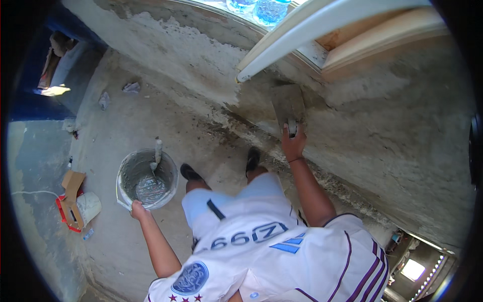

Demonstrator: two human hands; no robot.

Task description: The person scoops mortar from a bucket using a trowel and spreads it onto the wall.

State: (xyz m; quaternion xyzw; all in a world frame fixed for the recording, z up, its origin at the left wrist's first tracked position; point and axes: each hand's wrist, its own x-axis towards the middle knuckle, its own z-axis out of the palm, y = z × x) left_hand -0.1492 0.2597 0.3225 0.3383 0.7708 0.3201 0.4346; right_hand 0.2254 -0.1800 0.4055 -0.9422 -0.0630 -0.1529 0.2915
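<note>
My left hand (pixel 139 209) is closed on the near rim of a round bucket (pixel 130 171), holding it beside my legs. Wet grey mortar (pixel 150 189) lies in the bottom of the bucket. A small trowel (pixel 158 150) leans inside against the far rim, its handle sticking up. On the right, my right hand (pixel 294 143) is wrapped round the handle of a plastering trowel (pixel 288 103). The trowel's flat rectangular blade lies against or very close to the rough grey wall (pixel 372 136), below the window opening. Darker, damp-looking patches show around the blade.
A long pale curved bar (pixel 302 35) juts across the window opening at the top. Crumbs of debris (pixel 221 131) line the wall's foot. At the left stand a cardboard box (pixel 74 189) and a white bucket (pixel 89 207). Crumpled scraps (pixel 131 87) lie on the concrete floor (pixel 110 136).
</note>
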